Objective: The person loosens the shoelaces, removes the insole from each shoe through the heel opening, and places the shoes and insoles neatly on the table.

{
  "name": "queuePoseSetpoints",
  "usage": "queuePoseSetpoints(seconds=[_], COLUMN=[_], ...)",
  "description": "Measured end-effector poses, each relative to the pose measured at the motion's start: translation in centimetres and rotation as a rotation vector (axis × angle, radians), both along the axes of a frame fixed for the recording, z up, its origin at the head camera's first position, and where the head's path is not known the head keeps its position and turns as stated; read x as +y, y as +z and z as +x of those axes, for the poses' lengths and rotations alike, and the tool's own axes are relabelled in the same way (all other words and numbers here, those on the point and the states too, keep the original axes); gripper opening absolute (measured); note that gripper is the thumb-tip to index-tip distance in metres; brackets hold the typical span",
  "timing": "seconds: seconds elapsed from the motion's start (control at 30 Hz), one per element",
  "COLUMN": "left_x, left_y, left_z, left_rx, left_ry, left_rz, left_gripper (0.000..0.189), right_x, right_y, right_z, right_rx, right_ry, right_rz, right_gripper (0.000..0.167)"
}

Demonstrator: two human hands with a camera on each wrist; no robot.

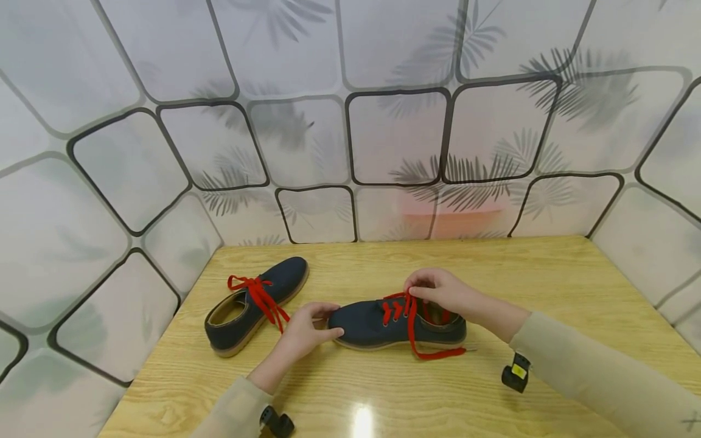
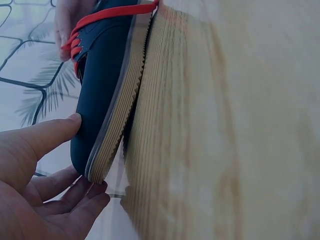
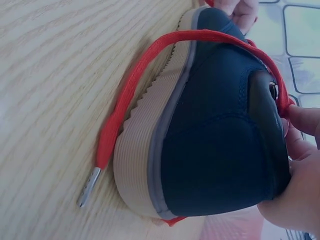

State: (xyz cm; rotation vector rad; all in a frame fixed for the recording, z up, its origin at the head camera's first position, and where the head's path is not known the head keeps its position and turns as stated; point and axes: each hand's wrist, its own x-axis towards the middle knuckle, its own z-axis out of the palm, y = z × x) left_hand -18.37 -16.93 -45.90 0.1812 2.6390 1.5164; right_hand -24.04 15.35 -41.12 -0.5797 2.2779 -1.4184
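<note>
A navy shoe [image 1: 358, 325] with red laces lies on the table, its toe to the left and its heel to the right. My left hand [image 1: 306, 328] holds the toe, thumb on the near side and fingers around the front; the left wrist view shows the thumb pressed on the upper. At the shoe's opening, my right hand [image 1: 443, 292] pinches the red shoelace [image 1: 412, 325] between thumb and fingers. One lace end drapes down the near side onto the table, ending in a metal tip [image 3: 89, 187].
A second navy shoe [image 1: 285, 277], its red laces tied in a bow [image 1: 257, 289], stands at the left, angled toward the back. Patterned panels [image 1: 397, 140] enclose the wooden table [image 1: 383, 389] at the back and sides.
</note>
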Motion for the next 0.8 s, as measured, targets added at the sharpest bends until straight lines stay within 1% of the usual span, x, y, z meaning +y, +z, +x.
queuePoseSetpoints(seconds=[0.1, 0.17, 0.23, 0.4, 0.47, 0.53, 0.63, 0.7, 0.8], left_x=[-0.01, -0.01, -0.01, 0.01, 0.01, 0.02, -0.01, -0.04, -0.08], left_y=[-0.01, 0.01, 0.02, 0.01, 0.01, 0.00, -0.05, -0.12, -0.18], left_z=[-0.01, 0.00, 0.01, 0.01, 0.01, 0.01, -0.02, -0.04, -0.06], left_rx=[-0.001, 0.000, 0.001, 0.003, 0.005, 0.007, 0.009, 0.007, 0.002], left_ry=[0.002, 0.001, 0.000, -0.008, -0.011, -0.011, -0.012, -0.011, -0.007], left_rz=[0.000, 0.001, 0.002, 0.004, 0.006, 0.004, 0.002, -0.001, 0.002], left_gripper=[0.047, 0.047, 0.047, 0.047, 0.047, 0.047, 0.047, 0.046, 0.046], right_x=[-0.10, -0.15, -0.21, -0.24, -0.18, -0.10, 0.10, 0.25, 0.41], right_y=[0.02, 0.12, 0.25, 0.36, 0.34, 0.29, 0.23, 0.22, 0.18], right_z=[-0.05, 0.03, 0.17, 0.49, 0.50, 0.41, 0.13, -0.07, -0.35], right_rx=[-0.029, -0.027, 0.028, 0.226, 0.271, 0.290, 0.273, 0.222, 0.139], right_ry=[-0.007, -0.002, 0.019, 0.087, 0.105, 0.116, 0.125, 0.125, 0.101], right_rz=[-0.007, -0.002, 0.034, 0.152, 0.171, 0.181, 0.182, 0.171, 0.146], right_gripper=[0.020, 0.018, 0.016, 0.008, 0.006, 0.006, 0.007, 0.008, 0.011])
